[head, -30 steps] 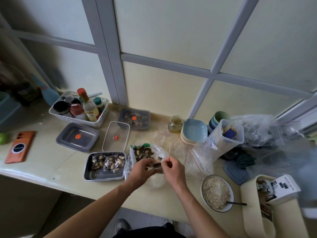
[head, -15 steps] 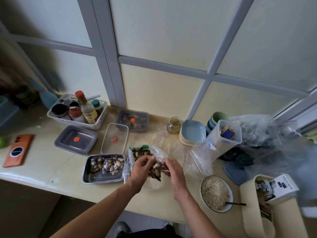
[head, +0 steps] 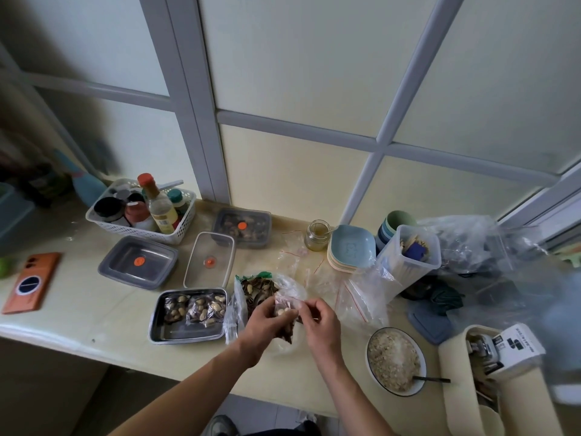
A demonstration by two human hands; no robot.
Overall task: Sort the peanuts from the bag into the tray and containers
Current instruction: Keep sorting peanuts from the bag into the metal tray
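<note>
Both hands are on one small packet [head: 284,309] of peanuts, held low over the tabletop [head: 94,313], in front of the open bag [head: 261,286].

- **Left hand [head: 267,324] grip:** fingers curled round the packet body from the left.
- **Right hand [head: 322,320] grip:** pinching the top edge at the red zip strip, probably sealing it.
- **Packet's long axis:** can't tell, fingers cover it.

Key relation: the tray [head: 185,336] lies left of the grip, just beside the bag, on the left hand's side. The right hand would have to cross over.

The tray's long axis runs left-right. Three filled packets [head: 196,308] sit in a row along its far half, and the near half is bare.

My read is that the left hand carries the packet left and drops it into the near strip. The lidded containers [head: 138,262] sit further back-left, well apart from the grip.

Risk: slack bag plastic hangs between the grip and the tray.
</note>
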